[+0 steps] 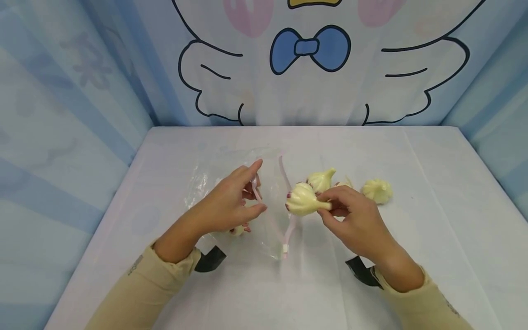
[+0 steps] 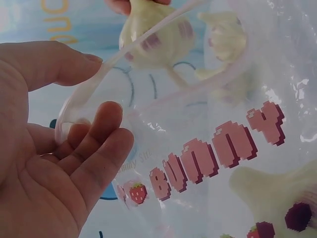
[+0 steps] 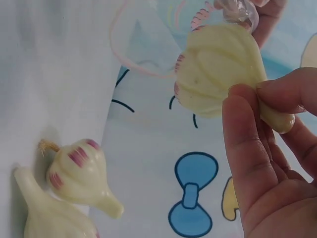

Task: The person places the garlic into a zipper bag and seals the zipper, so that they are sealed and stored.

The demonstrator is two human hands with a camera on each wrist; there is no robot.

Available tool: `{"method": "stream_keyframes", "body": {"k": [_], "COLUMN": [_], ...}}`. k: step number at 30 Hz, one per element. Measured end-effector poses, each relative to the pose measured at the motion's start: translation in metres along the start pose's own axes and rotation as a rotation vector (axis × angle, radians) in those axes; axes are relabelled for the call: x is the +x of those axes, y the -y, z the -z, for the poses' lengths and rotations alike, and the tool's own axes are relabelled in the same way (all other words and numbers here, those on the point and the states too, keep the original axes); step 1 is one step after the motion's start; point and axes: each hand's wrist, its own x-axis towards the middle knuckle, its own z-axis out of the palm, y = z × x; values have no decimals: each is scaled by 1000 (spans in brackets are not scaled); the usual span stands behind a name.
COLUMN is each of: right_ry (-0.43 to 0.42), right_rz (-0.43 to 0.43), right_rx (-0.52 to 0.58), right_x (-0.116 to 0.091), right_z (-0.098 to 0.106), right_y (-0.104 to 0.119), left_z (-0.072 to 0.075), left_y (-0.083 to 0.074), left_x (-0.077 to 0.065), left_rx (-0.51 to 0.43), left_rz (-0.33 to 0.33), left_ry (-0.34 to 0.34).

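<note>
My left hand [image 1: 231,197] holds the pink zip rim of a clear zip bag [image 2: 208,153], its thumb and fingers spreading the mouth apart. Pink "BUNNY" lettering shows on the bag in the left wrist view. Inside lies a garlic bulb [image 2: 277,193], partly hidden by my hand in the head view. Thumb and fingers of my right hand [image 1: 359,224] pinch a pale garlic bulb [image 1: 303,200] by its stem. Its purple-marked root end points left, toward the bag's mouth.
Behind my right hand, a garlic bulb [image 1: 321,181] lies beside another, mostly hidden one [image 1: 343,182]. A further bulb [image 1: 377,191] sits to the right on the white table [image 1: 264,298]. A pale slider [image 1: 285,249] is at the near end of the zip. Curtains surround the table.
</note>
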Motion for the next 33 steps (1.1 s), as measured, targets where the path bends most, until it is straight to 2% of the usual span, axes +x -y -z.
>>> {"method": "stream_keyframes", "body": {"k": [4, 10, 15, 22, 29, 33], "right_ry": [55, 143, 166, 237, 201, 185], "right_rz": [-17, -82, -111, -233, -181, -184], "right_rx": [58, 60, 48, 110, 30, 0], "right_x": [-1, -2, 0, 5, 7, 9], "right_z": [-8, -19, -27, -38, -46, -50], "right_y": [0, -3, -5, -3, -4, -3], "left_z": [2, 2, 2, 1, 0, -1], "left_y": [0, 1, -1, 0, -3, -4], "left_x": [0, 0, 1, 2, 4, 4], "left_rx": [4, -5, -9, -28, -28, -32], "left_rz": [8, 10, 2, -10, -16, -7], "left_ry": [-1, 2, -5, -8, -8, -5]}}
